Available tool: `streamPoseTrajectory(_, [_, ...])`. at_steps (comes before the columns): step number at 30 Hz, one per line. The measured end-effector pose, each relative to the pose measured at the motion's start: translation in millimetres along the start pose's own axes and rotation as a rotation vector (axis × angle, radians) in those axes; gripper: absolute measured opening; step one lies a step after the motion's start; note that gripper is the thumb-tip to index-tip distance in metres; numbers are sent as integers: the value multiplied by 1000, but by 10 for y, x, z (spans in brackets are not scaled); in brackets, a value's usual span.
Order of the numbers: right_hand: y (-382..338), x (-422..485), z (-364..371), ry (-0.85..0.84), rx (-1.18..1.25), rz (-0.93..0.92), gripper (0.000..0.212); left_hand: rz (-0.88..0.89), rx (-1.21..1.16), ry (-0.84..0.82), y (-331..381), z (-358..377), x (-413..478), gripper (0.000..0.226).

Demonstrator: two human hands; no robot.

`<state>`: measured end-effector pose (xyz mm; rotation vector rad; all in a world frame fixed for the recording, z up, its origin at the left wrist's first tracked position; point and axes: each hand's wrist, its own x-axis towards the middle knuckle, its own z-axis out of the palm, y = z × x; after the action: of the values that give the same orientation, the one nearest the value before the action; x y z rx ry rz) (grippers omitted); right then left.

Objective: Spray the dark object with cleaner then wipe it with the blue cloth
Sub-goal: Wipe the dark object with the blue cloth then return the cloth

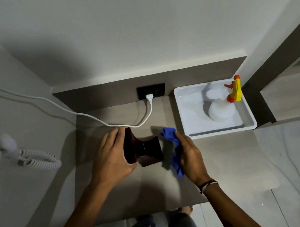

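Note:
A dark brown, spool-shaped object [146, 150] lies on its side on the grey counter [228, 160]. My left hand [111, 156] grips its left end. My right hand [191, 155] is just to the object's right, closed on a crumpled blue cloth [174, 148]. The cloth hangs beside the object's right end; whether it touches is unclear. A white spray bottle with a yellow and orange trigger head [235, 90] stands in a white tray [181, 113] at the back right.
A white cord [88, 115] runs from a plug in the black wall socket [151, 91] across the counter behind the object. A coiled white cable [37, 158] hangs on the left wall. The counter's front edge is near my legs.

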<state>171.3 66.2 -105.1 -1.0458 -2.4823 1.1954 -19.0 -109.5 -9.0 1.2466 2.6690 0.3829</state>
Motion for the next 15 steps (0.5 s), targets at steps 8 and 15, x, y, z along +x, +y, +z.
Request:
streamPoseTrajectory(8, [115, 358, -615, 249, 7, -79, 75, 97, 78, -32, 427, 133, 188, 118])
streamPoseTrajectory(15, [327, 1134, -864, 88, -257, -79, 72, 136, 102, 2, 538, 336, 205, 131])
